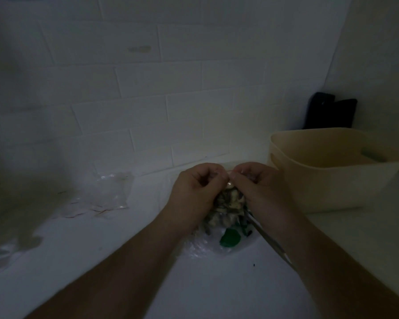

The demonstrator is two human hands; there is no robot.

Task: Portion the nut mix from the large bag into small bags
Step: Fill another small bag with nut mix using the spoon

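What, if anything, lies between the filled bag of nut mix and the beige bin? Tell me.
Nothing visible stands between them. Both hands, left and right, pinch the top of the bag of nut mix just left of the beige bin, and only bare white counter shows in the gap.

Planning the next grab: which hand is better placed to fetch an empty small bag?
Left. The empty bags lie on the left hand's side; the right hand is farther away, beside the beige bin.
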